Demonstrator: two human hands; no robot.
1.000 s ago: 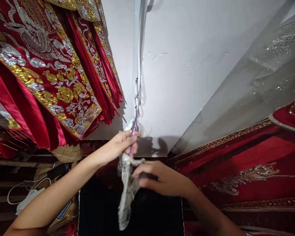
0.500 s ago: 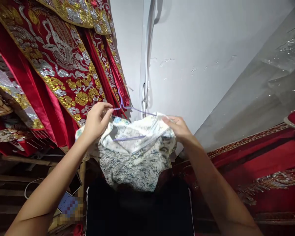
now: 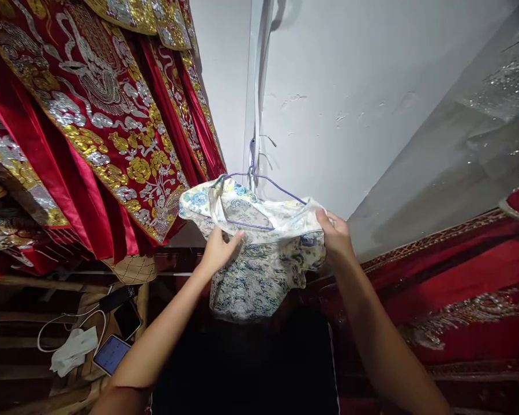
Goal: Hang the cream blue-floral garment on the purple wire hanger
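Observation:
A white floral shirt (image 3: 251, 282) with blue and yellow flowers hangs on a thin purple hanger (image 3: 279, 187) in front of me. The hanger's bar shows through the neck opening, and its two arms run inside the shoulders. My left hand (image 3: 220, 249) pinches the front edge of the neckline, thumb on top. At the right shoulder, my right hand (image 3: 334, 230) grips the cloth near the hanger's end, fingers partly hidden behind it. The hanger's hook points up beside the white strip on the wall.
Red embroidered garments (image 3: 125, 127) with gold and silver sequins hang at left. On a bamboo rack (image 3: 80, 300) lie a lit phone (image 3: 111, 354), a dark phone (image 3: 127, 318), a white cable and a tissue (image 3: 74, 349). Red beaded cloth (image 3: 471, 323) spreads at right, below a white wall (image 3: 350, 86).
My left hand has moved from the hanger's left arm down and right to the neckline. The left shoulder now sits over the hanger, and shirt and hanger have shifted right.

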